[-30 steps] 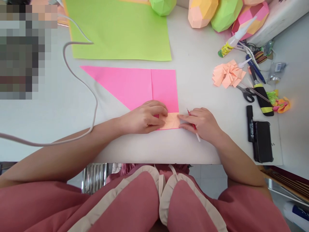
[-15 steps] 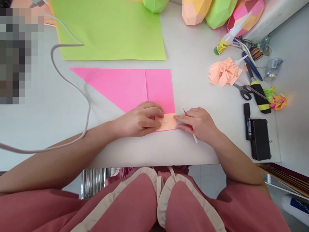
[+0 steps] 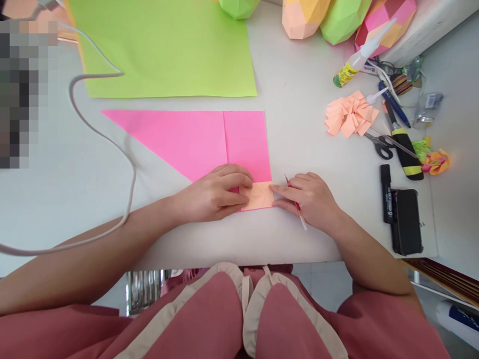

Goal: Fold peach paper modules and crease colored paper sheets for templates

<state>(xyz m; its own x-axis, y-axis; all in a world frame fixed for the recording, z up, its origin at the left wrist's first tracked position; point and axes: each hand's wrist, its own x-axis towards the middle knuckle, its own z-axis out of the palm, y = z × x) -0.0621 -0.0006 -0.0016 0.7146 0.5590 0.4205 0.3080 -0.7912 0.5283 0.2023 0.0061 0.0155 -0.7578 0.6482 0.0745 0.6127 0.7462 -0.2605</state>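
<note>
A small peach paper rectangle (image 3: pixel 260 195) with crease lines lies on the lower right corner of a folded pink paper sheet (image 3: pixel 179 137). My left hand (image 3: pixel 220 192) rests on the peach paper's left end, fingers apart and pressing down; its fingers cover that end. At the right edge, the index finger and thumb of my right hand (image 3: pixel 309 197) touch the peach paper. A thin red pen refill (image 3: pixel 298 207) is held within the right hand's fingers, its two ends sticking out above and below.
A green paper sheet (image 3: pixel 168 50) lies behind the pink one. A white cable (image 3: pixel 103 132) crosses my left forearm. To the right are a glue bottle (image 3: pixel 354 65), cut peach pieces (image 3: pixel 350 117), scissors (image 3: pixel 381 145), a black marker (image 3: pixel 385 192) and a black phone-like object (image 3: pixel 407 222).
The whole view has shifted slightly, so things sit a little lower. Both hands keep the same places on the peach paper, and the pen refill stays in the right hand.
</note>
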